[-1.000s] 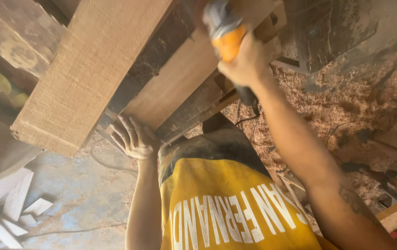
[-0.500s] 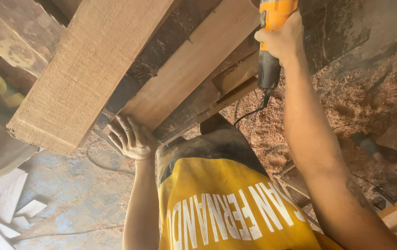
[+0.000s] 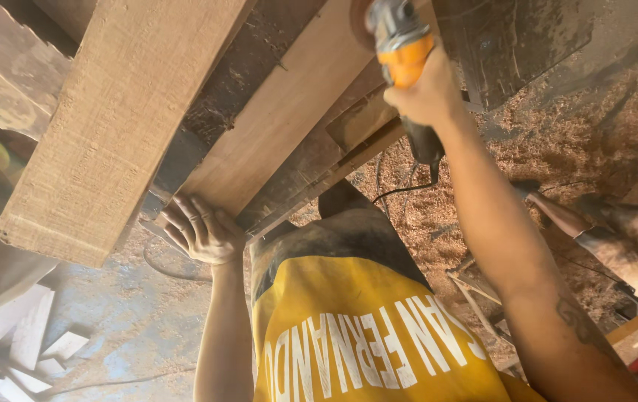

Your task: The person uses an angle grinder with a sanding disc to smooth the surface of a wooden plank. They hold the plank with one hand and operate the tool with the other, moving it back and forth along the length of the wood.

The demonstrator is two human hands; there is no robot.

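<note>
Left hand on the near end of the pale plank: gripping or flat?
Flat, not gripping. The left hand lies open, fingers spread against the end of the pale plank. The right hand holds the orange power tool.

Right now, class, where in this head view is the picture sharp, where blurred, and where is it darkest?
Head view: the left hand and thick beam are sharp; the orange sander at the top edge is slightly smeared; darkest is the gap between the boards; warm, even light, no glare.
</note>
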